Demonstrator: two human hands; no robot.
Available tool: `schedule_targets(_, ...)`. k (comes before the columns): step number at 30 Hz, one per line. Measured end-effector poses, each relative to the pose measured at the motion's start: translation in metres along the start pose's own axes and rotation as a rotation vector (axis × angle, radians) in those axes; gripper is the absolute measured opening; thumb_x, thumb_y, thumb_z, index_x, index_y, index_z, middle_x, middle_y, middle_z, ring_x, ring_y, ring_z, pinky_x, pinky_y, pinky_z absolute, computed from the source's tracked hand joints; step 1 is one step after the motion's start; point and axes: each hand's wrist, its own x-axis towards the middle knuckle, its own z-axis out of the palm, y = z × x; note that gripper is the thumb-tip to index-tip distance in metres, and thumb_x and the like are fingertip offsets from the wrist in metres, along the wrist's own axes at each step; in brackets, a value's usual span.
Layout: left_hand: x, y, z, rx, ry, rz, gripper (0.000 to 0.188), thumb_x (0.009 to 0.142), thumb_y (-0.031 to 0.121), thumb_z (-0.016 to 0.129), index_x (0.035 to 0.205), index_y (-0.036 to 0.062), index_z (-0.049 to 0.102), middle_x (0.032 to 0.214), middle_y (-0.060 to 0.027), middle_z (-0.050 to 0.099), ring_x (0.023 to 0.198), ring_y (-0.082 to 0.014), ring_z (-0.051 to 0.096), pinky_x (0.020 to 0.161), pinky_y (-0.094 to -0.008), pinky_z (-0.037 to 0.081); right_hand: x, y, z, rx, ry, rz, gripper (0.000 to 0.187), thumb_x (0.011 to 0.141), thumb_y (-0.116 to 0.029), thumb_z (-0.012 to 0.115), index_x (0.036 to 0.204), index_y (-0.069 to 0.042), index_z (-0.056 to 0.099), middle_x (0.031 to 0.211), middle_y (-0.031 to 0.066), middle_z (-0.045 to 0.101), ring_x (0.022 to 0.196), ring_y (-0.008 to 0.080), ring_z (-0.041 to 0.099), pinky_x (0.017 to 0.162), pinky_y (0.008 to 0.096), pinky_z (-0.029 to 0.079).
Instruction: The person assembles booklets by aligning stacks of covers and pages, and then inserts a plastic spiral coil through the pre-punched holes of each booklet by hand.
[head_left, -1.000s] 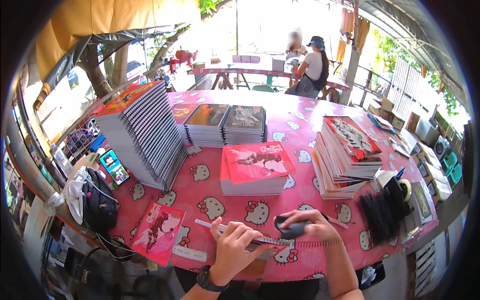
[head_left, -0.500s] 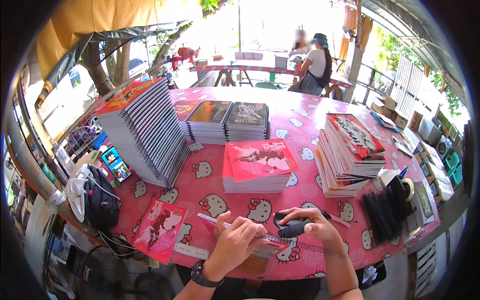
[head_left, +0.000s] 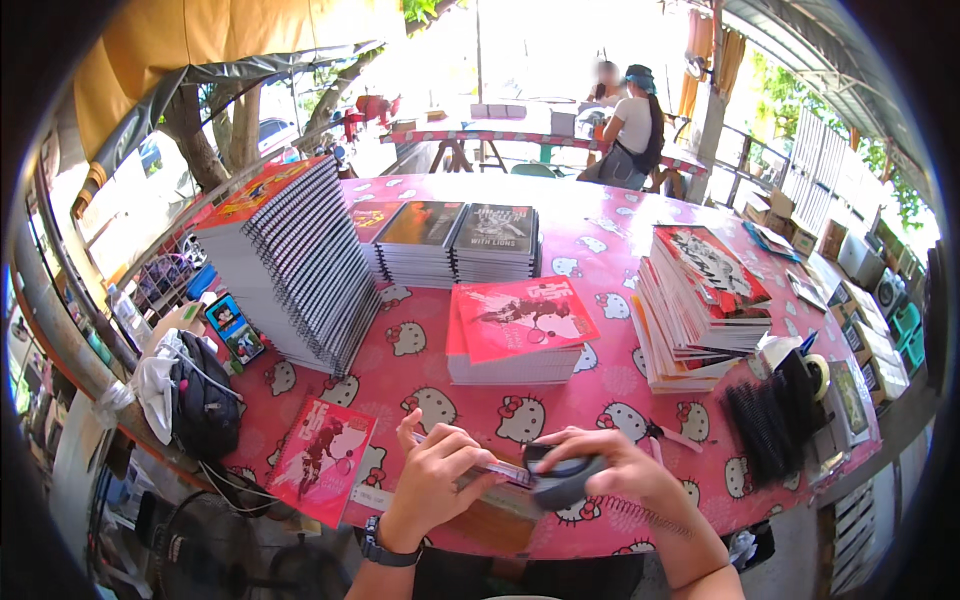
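My left hand [head_left: 437,472] pinches a thin pink booklet [head_left: 497,468] at the table's near edge; my right hand [head_left: 600,467] fingers curl around grey pliers [head_left: 562,478].

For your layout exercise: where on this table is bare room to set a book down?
Free: pink cloth between the dark stacks and the right stack; also between the single red booklet and red-topped stack. Crowded: right edge, near the black combs.

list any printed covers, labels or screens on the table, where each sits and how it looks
Loose red booklet: near left table edge, flat, red cover with dark figure.
Red-covered stack: table centre, rectangular, white page edges.
Tall spiral-bound stack: left, leaning, orange-red top.
Small picture card: beside that stack, blue-edged.
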Motion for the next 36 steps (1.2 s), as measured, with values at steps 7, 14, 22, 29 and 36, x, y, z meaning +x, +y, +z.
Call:
schedule_targets(7,-0.002,0.001,0.0,0.009,0.035,0.014,0.019,0.068,0.029,0.075,0.082,0.0196,0.066,0.073,0.0064,0.059,0.083,-0.012,0.058,0.104,-0.0469,0.015,0.005,-0.001,0.008,0.252,0.059,-0.026,0.045,0.073,-0.04,0.07,0.097,-0.002,0.068,0.104,0.018,0.062,0.102,0.0273,0.054,0.089,0.0374,0.041)
schedule_targets(14,-0.008,-0.003,-0.001,-0.024,0.018,-0.017,0.039,0.067,0.029,0.076,0.102,0.019,0.062,0.073,0.0078,0.06,0.083,-0.0106,0.058,0.106,-0.047,0.012,0.018,0.0,0.008,-0.093,0.037,-0.108,0.043,0.075,-0.04,0.069,0.098,-0.005,0.068,0.105,0.0153,0.063,0.104,0.0274,0.054,0.089,0.0386,0.042)
schedule_targets(22,-0.005,0.0,-0.006,-0.08,0.007,-0.07,0.057,0.065,0.025,0.078,0.116,0.0157,0.055,0.077,0.0069,0.062,0.087,-0.0117,0.059,0.106,-0.0478,0.011,0.028,0.001,0.02,-0.01,-0.004,-0.081,0.048,0.077,-0.044,0.067,0.098,-0.001,0.067,0.102,0.014,0.063,0.096,0.0236,0.057,0.087,0.0372,0.043)
schedule_targets(29,-0.02,-0.034,0.009,-0.862,0.593,-0.342,0.06,0.075,0.014,0.073,0.127,0.0046,0.045,0.108,-0.0062,0.06,0.102,-0.0217,0.057,0.099,-0.0383,0.036,0.035,0.008,0.016,0.063,0.011,-0.081,0.043,0.078,-0.039,0.067,0.101,-0.002,0.066,0.101,0.0143,0.063,0.106,0.0258,0.051,0.091,0.0403,0.041)
schedule_targets(36,-0.05,-0.036,0.041,-1.294,0.625,-0.627,0.038,0.083,0.004,0.065,0.119,0.0004,0.053,0.097,-0.0024,0.06,0.089,-0.01,0.056,0.085,-0.0237,0.043,0.042,0.014,0.015,-0.002,-0.002,-0.097,0.04,0.08,-0.038,0.065,0.101,-0.004,0.066,0.104,0.0134,0.062,0.105,0.0252,0.052,0.09,0.0394,0.041)
